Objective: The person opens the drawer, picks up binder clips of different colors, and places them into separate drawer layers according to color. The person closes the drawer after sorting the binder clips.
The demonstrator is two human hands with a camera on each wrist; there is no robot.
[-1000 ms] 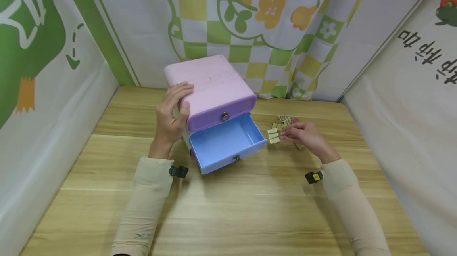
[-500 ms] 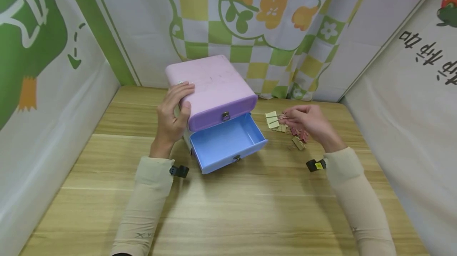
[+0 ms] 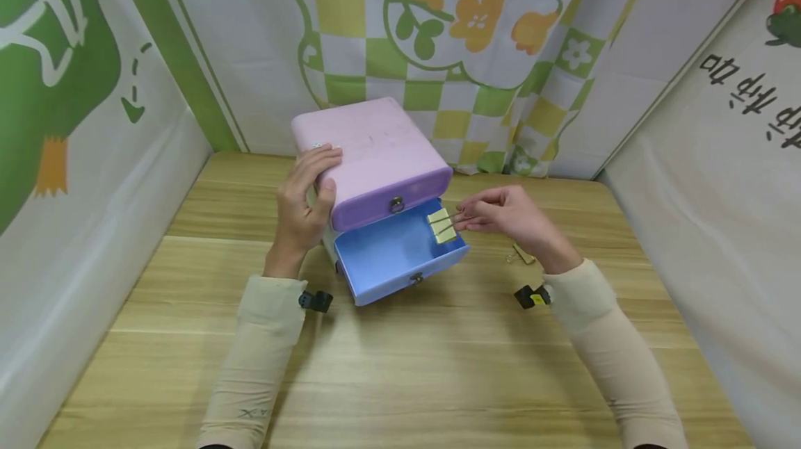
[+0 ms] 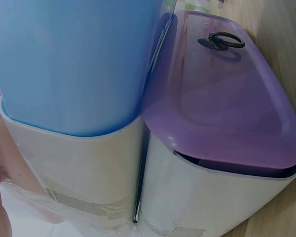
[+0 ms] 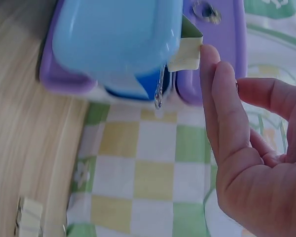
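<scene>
A pale yellow binder clip [image 3: 441,226] hangs by its wire handles from my right hand [image 3: 510,219], which pinches them between thumb and fingers. The clip's body overlaps the right end of the pulled-out blue drawer [image 3: 382,254]. My left hand [image 3: 303,209] rests on the pink drawer box [image 3: 375,143], fingers over its left top edge and thumb near the front corner. In the left wrist view, the blue drawer [image 4: 69,64] juts out beside a closed purple drawer [image 4: 227,103]. The right wrist view shows the yellow clip [image 5: 185,55] beside the blue drawer's rim.
Another yellow binder clip [image 3: 523,253] lies on the wooden table [image 3: 438,379] under my right forearm's hand side. The purple top drawer [image 3: 394,202] is pushed in above the blue one. A checked curtain [image 3: 432,87] hangs right behind the box.
My right hand lifted the yellow binder clip from the pile, then moved it left over the blue drawer. My left hand stays on the box. The hand now hides most of the pile.
</scene>
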